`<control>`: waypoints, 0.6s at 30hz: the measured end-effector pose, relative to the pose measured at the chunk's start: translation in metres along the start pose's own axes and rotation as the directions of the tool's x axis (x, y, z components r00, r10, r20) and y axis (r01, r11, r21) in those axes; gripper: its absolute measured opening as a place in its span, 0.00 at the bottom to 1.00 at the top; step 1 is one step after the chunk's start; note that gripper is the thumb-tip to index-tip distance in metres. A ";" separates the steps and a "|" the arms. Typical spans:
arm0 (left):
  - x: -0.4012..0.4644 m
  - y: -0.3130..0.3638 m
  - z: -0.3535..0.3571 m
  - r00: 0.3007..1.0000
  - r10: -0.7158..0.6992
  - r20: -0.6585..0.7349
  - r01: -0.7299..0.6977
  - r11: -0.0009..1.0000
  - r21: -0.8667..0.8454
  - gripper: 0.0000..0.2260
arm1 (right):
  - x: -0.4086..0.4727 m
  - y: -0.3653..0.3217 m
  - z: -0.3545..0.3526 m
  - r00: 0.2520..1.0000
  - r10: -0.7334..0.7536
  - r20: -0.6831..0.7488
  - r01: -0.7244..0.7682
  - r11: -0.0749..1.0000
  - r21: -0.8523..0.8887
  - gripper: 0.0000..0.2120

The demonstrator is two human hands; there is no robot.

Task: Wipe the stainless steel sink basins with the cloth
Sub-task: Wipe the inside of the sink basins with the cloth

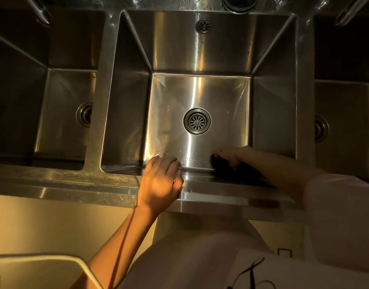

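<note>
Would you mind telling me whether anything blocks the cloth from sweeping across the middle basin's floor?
Nothing visible does: the dark cloth under the right hand sits at the steel middle basin's near edge; only the flush round drain strainer lies ahead.

Head view, looking steeply down, close over middle basin [200,97]

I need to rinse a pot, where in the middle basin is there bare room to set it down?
The middle basin floor is bare around the drain and toward the far wall. The near right corner is crowded: the right hand presses a dark cloth there. The left hand rests on the front rim.
</note>
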State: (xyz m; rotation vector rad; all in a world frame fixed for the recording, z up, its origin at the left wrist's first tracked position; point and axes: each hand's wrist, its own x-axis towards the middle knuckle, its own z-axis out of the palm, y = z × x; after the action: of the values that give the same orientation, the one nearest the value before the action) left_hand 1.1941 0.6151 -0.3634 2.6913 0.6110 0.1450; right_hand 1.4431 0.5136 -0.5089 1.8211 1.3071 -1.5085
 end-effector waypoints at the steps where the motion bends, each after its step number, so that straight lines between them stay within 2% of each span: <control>1: 0.000 0.000 0.000 1.000 -0.006 0.002 0.006 1.000 -0.006 0.13 | 0.004 0.005 0.004 1.000 0.004 -0.008 -0.004 1.000 0.009 0.39; 4: -0.001 0.000 0.001 1.000 -0.024 0.008 0.024 0.999 -0.030 0.13 | 0.027 0.028 0.011 1.000 -0.023 0.013 0.024 0.998 -0.050 0.40; 9: -0.003 0.001 0.000 0.999 -0.022 -0.027 0.021 0.999 -0.043 0.12 | -0.027 -0.002 -0.008 0.995 0.043 0.090 -0.042 0.999 -0.016 0.34; 13: -0.003 0.000 0.000 0.999 0.003 -0.049 -0.004 1.000 -0.027 0.10 | -0.032 0.001 -0.017 0.986 0.013 0.163 -0.013 1.000 0.001 0.30; 14: -0.003 0.000 0.000 0.999 0.007 -0.051 -0.008 1.000 -0.021 0.10 | -0.041 -0.002 -0.020 0.985 0.030 0.172 -0.024 0.999 -0.036 0.29; 18: -0.004 0.001 -0.003 0.999 0.014 -0.047 -0.014 1.000 0.003 0.10 | -0.083 -0.007 -0.042 0.976 -0.042 0.214 0.092 0.968 -0.232 0.18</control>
State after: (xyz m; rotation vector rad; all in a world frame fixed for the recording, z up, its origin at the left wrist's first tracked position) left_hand 1.1907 0.6135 -0.3606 2.7016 0.6066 0.2122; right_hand 1.4623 0.5186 -0.4180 1.4402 1.3929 -1.4582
